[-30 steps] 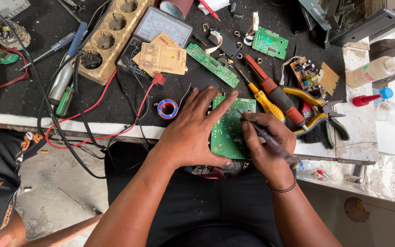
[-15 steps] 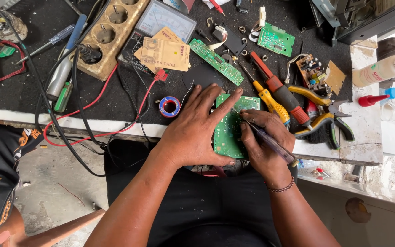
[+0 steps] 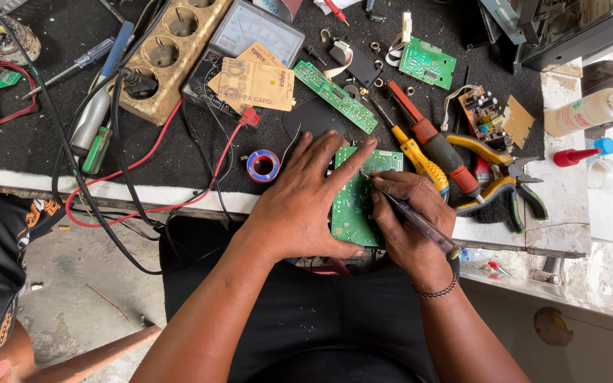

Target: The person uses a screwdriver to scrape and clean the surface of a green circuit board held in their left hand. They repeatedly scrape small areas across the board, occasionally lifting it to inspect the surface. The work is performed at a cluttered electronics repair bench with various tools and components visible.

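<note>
Head view: I see my left hand (image 3: 305,206) lying flat, fingers spread, on a green circuit board (image 3: 355,206) at the table (image 3: 505,234) edge. Right of the board, my right hand (image 3: 409,213) pinches a thin probe (image 3: 420,223), its tip touching the board.

The worktop (image 3: 23,142) has a black mat. On it lie a green board (image 3: 360,195), screwdrivers (image 3: 420,157), pliers (image 3: 498,174), tape (image 3: 262,165) and a power strip (image 3: 168,57).

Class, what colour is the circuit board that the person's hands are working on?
Green, seen best in the head view: the circuit board.
</note>
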